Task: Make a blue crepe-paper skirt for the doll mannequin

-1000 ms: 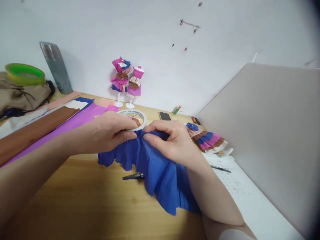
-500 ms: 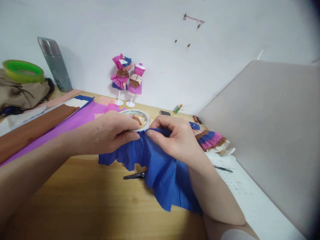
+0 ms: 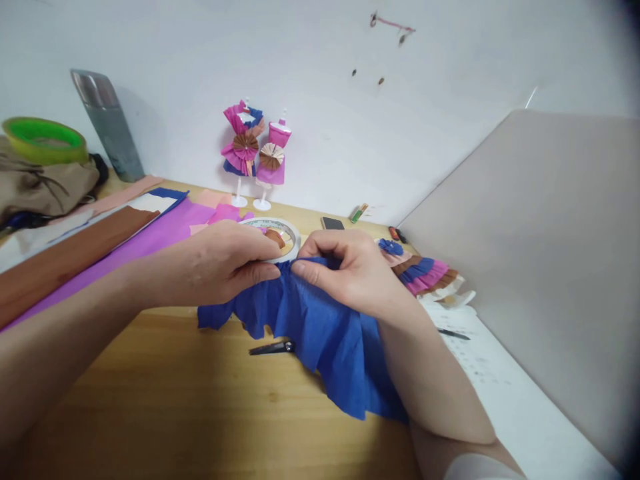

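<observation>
A strip of blue crepe paper (image 3: pixel 320 327) hangs in ruffles above the wooden table, its top edge pinched between my two hands. My left hand (image 3: pixel 225 260) grips the gathered part with thumb and forefinger. Close beside it, my right hand (image 3: pixel 345 267) pinches the same edge, with the looser length of paper drooping below toward the wrist. Just behind my fingers lies a roll of tape (image 3: pixel 295 233), partly covered by the left hand. Under the paper rests a pair of scissors (image 3: pixel 273 348), of which only a dark blade shows.
Brown paper (image 3: pixel 65 250) and purple paper (image 3: pixel 170 227) lie at the left, near a grey bottle (image 3: pixel 107 127). Two small dressed mannequins (image 3: pixel 246 153) stand by the wall. At the right are a ruffled paper dress (image 3: pixel 425 272), a pen (image 3: pixel 454 334) and a white sheet (image 3: pixel 505 373).
The blue paper's lower folds have shifted slightly right and bunched into more pleats. Both hands keep their pinch in nearly the same place. The camera view has tilted slightly.
</observation>
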A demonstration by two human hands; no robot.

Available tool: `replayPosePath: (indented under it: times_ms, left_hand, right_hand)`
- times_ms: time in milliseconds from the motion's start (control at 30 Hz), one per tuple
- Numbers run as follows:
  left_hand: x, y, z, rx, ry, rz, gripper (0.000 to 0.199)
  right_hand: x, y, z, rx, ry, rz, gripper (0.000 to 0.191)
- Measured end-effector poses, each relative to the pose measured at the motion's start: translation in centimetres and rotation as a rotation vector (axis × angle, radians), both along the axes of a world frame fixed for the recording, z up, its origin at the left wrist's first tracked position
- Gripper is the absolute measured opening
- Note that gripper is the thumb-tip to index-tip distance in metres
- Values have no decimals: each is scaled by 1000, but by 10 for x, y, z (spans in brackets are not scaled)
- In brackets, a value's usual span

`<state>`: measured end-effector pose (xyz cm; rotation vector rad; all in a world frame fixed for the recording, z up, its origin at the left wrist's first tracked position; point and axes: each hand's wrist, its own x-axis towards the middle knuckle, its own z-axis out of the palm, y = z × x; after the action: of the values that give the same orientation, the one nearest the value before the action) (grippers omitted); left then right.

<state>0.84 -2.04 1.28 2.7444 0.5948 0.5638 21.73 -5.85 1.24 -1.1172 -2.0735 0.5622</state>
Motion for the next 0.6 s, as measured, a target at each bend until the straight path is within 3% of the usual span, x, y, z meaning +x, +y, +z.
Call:
replayPosePath:
  times_ms: [600]
  left_hand:
    - [1, 1, -5, 41, -23, 11, 30]
  right_hand:
    - [-2, -2, -1, 94, -22, -78, 21]
